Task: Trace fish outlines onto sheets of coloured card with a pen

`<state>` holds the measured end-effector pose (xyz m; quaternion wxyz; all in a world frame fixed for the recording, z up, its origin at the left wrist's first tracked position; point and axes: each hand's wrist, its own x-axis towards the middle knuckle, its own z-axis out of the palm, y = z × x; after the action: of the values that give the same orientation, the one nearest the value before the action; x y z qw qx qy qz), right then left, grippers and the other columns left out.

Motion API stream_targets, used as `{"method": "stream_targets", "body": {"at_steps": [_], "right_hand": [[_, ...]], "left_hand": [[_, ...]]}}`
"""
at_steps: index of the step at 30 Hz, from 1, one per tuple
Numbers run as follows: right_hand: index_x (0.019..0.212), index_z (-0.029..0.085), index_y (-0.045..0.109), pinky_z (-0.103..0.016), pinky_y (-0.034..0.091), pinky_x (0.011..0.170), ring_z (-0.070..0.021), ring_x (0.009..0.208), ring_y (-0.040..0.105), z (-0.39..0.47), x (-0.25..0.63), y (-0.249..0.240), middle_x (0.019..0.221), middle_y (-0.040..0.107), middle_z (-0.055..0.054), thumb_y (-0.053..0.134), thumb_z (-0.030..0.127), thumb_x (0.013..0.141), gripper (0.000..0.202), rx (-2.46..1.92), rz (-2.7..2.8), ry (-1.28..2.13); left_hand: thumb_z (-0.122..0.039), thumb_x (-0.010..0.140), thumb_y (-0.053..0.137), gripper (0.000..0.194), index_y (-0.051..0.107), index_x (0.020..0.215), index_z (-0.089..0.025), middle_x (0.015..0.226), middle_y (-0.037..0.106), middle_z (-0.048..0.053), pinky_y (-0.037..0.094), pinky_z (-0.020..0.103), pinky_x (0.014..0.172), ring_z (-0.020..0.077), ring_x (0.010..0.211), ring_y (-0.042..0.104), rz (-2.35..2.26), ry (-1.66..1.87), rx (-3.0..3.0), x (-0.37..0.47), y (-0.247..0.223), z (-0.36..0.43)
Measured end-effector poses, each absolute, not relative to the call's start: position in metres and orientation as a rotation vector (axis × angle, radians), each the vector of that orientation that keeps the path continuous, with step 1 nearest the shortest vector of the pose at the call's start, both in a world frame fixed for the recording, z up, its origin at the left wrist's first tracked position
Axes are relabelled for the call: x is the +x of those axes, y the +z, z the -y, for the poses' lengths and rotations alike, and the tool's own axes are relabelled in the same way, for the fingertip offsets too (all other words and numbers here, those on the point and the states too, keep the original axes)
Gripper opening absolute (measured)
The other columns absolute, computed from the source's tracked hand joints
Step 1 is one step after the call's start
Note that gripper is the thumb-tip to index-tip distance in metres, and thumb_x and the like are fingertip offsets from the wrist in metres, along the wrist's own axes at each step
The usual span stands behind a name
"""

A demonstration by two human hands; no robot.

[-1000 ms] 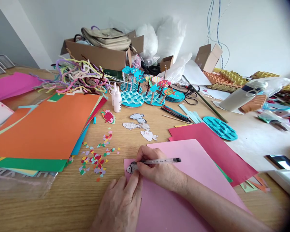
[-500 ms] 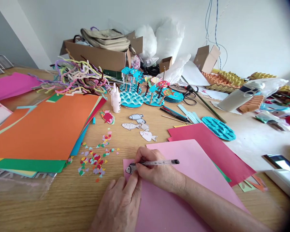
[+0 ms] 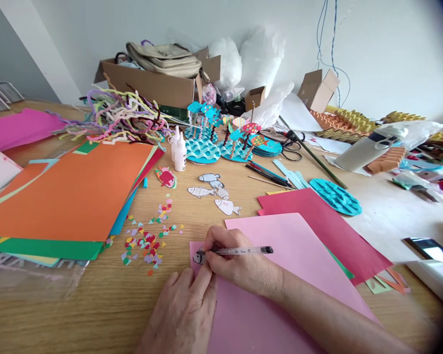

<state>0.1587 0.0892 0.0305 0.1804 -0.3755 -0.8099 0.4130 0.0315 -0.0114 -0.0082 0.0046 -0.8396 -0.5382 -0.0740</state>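
My right hand (image 3: 239, 255) is closed around a clear gel pen (image 3: 249, 250) with a black end, held low over a sheet of pink paper (image 3: 276, 231). A small paper fish cutout (image 3: 198, 257) lies near the sheet's left corner; its head shows, while fingers cover the rest. The pen tip is hidden behind my right fingers. My left hand (image 3: 184, 307) lies flat with its fingers stretched out, its fingertips pressing beside the cutout at the sheet's left edge. Several white paper fish (image 3: 227, 206) with black outlines lie beyond the sheet.
Orange card (image 3: 66, 191) tops a paper stack at left, with confetti (image 3: 147, 243) beside it. Glue bottles (image 3: 180, 155) and blue wave models (image 3: 201, 150) stand farther back. Red paper (image 3: 317, 226) lies under the pink sheet's right side. A phone (image 3: 431, 250) is at far right.
The view has shifted slightly, so everything sits a little to the right. My right hand and the pen have moved very slightly left relative to the sheet; my left hand stays in place.
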Motion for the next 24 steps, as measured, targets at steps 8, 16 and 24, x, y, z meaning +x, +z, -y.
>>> {"method": "stream_targets", "body": {"at_steps": [8, 16, 24], "right_hand": [[0.066, 0.017, 0.050, -0.017, 0.031, 0.049, -0.0063, 0.049, 0.041, -0.0900, 0.1563, 0.0299, 0.057, 0.050, 0.006, 0.051, 0.004, 0.066, 0.013, -1.058, 2.281, 1.235], [0.065, 0.018, 0.049, -0.017, 0.031, 0.048, -0.0069, 0.049, 0.041, -0.0886, 0.1550, 0.0316, 0.058, 0.051, 0.006, 0.050, 0.003, 0.064, 0.014, -1.048, 2.281, 1.239], [0.067, 0.018, 0.050, -0.017, 0.032, 0.049, -0.0070, 0.051, 0.043, -0.0895, 0.1559, 0.0298, 0.059, 0.052, 0.006, 0.050, 0.004, 0.065, 0.014, -1.021, 2.300, 1.215]], "left_hand": [[-0.005, 0.078, 0.049, 0.036, 0.061, 0.109, -0.019, 0.097, 0.063, 0.002, 0.044, 0.036, 0.062, 0.0199, 0.073, 0.054, 1.706, -0.301, -2.625, 0.0321, -0.0078, 0.0105], [-0.003, 0.078, 0.046, 0.040, 0.060, 0.112, -0.019, 0.097, 0.063, 0.004, 0.044, 0.037, 0.062, 0.0217, 0.074, 0.055, 1.728, -0.219, -2.674, 0.0328, -0.0038, 0.0110], [-0.002, 0.078, 0.043, 0.037, 0.064, 0.104, -0.020, 0.099, 0.063, 0.005, 0.046, 0.038, 0.061, 0.0229, 0.076, 0.057, 1.750, -0.240, -2.672, 0.0341, -0.0002, 0.0092]]}}
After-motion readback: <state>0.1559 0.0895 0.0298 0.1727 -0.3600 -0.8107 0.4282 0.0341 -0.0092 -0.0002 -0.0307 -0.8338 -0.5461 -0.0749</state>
